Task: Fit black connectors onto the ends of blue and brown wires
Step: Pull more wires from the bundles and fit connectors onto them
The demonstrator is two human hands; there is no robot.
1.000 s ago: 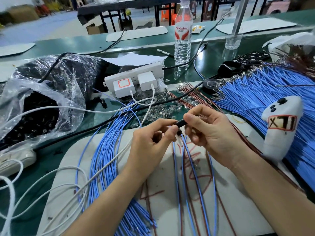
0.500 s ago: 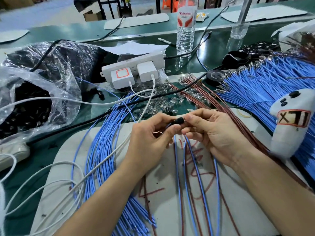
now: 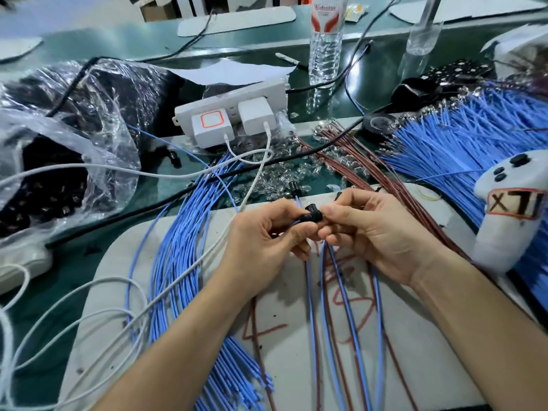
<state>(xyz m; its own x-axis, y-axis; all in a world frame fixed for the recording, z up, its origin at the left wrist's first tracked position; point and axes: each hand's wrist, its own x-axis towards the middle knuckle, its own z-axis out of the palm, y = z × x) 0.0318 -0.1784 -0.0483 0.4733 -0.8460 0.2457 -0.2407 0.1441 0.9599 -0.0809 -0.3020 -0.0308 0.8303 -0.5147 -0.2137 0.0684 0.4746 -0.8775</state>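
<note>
At far left a clear bag [image 3: 98, 137] of black parts lies open on the tabletop [image 3: 77, 262], probably the stock of connectors, kept within reach. Beside it a blue bundle [image 3: 178, 262] runs toward the person along the edge of a white mat [image 3: 296, 366]. Over the mat the left hand [image 3: 261, 238] has its fingers curled, with thumb and forefinger pinching a black connector [image 3: 310, 216]. The right hand [image 3: 376, 232] meets it tip to tip, its fingers narrowed on the connector's other end. I judge that a wire end is being pushed in there, though the entry is hidden. Hanging wires [image 3: 309, 292], blue and brown, trail from both grips across the mat, likely gathered so the finished ones are kept apart. Further right lie loose brown wires [image 3: 370, 170] and a fanned blue pile [image 3: 474, 137], its metal tips facing left, handy for the right hand. A white controller [image 3: 510, 212] stands at the far right.
</note>
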